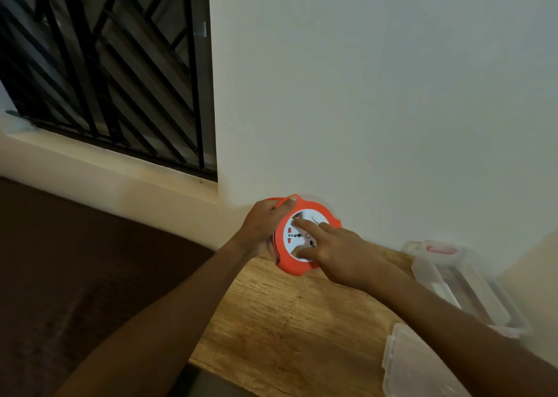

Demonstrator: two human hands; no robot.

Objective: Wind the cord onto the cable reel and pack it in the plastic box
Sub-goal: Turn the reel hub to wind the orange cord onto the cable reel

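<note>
The orange reel [305, 236] (white socket face) is held above the wooden table [280, 321]; left hand [265, 223] grips its rim; right hand [338, 253] presses spread fingers on its face; the clear box [471, 288] sits right.

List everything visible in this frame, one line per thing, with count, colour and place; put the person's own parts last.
cable reel: one, orange rim with white socket face, held above the table's far edge.
plastic box: one, clear, open, on the table at right by the wall.
lid: one, clear, on the table at lower right, apart from the box.
table: one, light wood, centre bottom.
window grille: one, black, upper left.
wall: one, white, behind the table.
left hand: one, grip around the reel's rim.
right hand: one, fingers spread on the white face.
</note>
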